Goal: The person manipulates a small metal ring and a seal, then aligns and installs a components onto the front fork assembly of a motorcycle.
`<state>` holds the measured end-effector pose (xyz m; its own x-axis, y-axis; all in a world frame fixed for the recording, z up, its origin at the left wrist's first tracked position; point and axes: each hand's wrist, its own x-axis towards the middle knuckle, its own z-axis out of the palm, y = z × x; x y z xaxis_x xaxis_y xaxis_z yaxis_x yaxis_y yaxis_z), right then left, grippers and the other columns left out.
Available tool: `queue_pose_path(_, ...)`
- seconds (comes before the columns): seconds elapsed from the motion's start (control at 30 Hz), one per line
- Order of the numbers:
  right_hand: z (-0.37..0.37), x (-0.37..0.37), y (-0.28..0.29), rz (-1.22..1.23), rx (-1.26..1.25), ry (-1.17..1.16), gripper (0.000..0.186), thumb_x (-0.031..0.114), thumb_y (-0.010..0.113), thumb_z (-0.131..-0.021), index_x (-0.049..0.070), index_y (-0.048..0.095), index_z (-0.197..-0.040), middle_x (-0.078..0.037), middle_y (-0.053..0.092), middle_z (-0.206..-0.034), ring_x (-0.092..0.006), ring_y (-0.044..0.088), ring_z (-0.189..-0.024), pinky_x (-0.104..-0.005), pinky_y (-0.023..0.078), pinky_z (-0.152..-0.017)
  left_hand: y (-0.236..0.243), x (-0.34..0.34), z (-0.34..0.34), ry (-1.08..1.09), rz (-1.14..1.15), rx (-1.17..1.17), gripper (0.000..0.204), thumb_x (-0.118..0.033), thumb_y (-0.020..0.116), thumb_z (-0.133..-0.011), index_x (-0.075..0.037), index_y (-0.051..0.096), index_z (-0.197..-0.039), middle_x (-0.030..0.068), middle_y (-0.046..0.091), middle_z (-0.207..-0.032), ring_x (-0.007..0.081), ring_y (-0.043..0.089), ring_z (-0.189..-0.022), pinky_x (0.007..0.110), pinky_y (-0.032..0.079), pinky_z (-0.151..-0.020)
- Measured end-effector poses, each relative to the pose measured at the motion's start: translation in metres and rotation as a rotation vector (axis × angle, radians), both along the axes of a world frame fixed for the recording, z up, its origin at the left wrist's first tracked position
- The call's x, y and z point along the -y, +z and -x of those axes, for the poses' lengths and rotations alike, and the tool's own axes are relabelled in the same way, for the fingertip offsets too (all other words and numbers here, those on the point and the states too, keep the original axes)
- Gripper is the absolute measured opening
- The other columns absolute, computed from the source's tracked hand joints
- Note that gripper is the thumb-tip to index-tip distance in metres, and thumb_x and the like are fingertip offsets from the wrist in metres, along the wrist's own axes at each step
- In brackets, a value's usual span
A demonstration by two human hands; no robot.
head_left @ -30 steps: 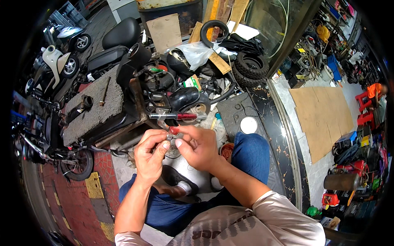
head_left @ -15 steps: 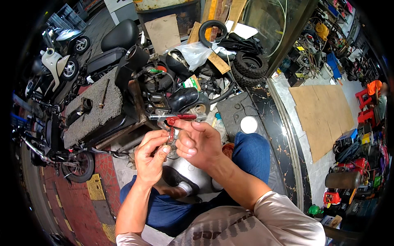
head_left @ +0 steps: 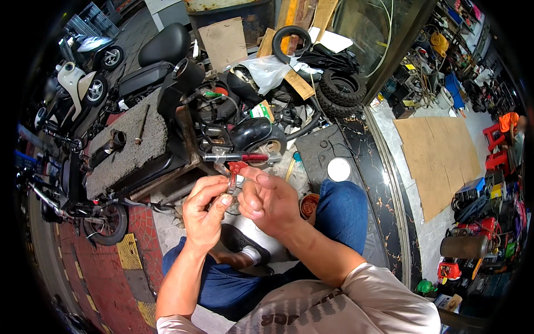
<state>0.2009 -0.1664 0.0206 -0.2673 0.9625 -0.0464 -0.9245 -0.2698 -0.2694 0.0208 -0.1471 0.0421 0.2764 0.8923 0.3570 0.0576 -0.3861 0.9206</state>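
Observation:
Between the thumb and fingers of my left hand (head_left: pixel 203 214) is a thin, curved metal part (head_left: pixel 232 183), like a ring seen nearly edge-on, smeared with red grease. My right hand (head_left: pixel 270 201) has its index finger stretched out and the other fingers loosely curled, holding nothing. A lump of red grease (head_left: pixel 237 166) coats that index fingertip, which is at the upper end of the metal part. Just beyond both hands lies a silver and red tube (head_left: pixel 245 158). Beside my right knee sits a tub with reddish contents (head_left: pixel 309 206), partly hidden by my right forearm.
A white round lid or dish (head_left: pixel 338 169) lies past my right knee. At left, a bench with a grey fleecy cover (head_left: pixel 130 145) carries a rod and a dark metal part. Scooter parts (head_left: pixel 253 132) and stacked tyres (head_left: pixel 340 92) lie ahead. Cardboard (head_left: pixel 439 161) covers floor at right.
My right hand has shifted slightly, its greased fingertip now lower against the metal part's upper end. More of the reddish tub shows. My left hand has kept its hold almost in place.

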Motion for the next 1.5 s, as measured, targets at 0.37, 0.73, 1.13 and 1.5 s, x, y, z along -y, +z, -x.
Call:
queue_pose_path(0.37,0.009,0.008,-0.008,-0.092,0.406,-0.117,0.037,0.027,0.055,-0.101,0.006,0.066,-0.130,-0.006,0.056,-0.066,-0.0130,0.046,-0.056,-0.0261,0.036,-0.055,-0.002,-0.001,0.000,0.069,0.032,0.018,0.015,-0.003,0.079,-0.091,0.004,0.074,-0.104,0.0134,0.071,-0.109,0.0180,0.065,-0.096,0.028,0.053,-0.081)
queue_pose_path(0.73,-0.006,-0.008,-0.025,-0.072,-0.097,-0.013,0.047,0.032,0.048,-0.103,0.007,0.063,-0.141,-0.006,0.058,-0.067,-0.0172,0.049,-0.059,-0.0306,0.041,-0.058,-0.003,-0.005,0.000,-0.084,0.411,0.321,0.023,-0.010,0.066,-0.099,0.006,0.073,-0.115,0.0101,0.064,-0.121,0.0045,0.050,-0.063,0.020,0.039,-0.052)
queue_pose_path(1.13,0.004,0.002,-0.017,0.016,0.120,-0.056,0.051,0.033,0.060,-0.098,0.000,0.057,-0.137,-0.007,0.058,-0.067,-0.0139,0.048,-0.052,-0.0275,0.037,-0.051,-0.006,-0.002,-0.001,-0.025,0.408,0.229,0.018,-0.008,0.070,-0.098,0.005,0.074,-0.111,0.0093,0.068,-0.117,0.0062,0.051,-0.060,0.022,0.038,-0.051)
queue_pose_path(1.5,0.010,0.013,-0.013,-0.152,0.631,-0.194,0.048,0.016,0.057,-0.098,0.004,0.060,-0.144,-0.003,0.060,-0.070,-0.0068,0.050,-0.057,-0.0236,0.040,-0.055,-0.003,-0.002,0.000,0.033,0.398,0.196,0.018,-0.011,0.076,-0.096,0.001,0.077,-0.109,0.0051,0.069,-0.114,0.0031,0.052,-0.064,0.020,0.040,-0.052)
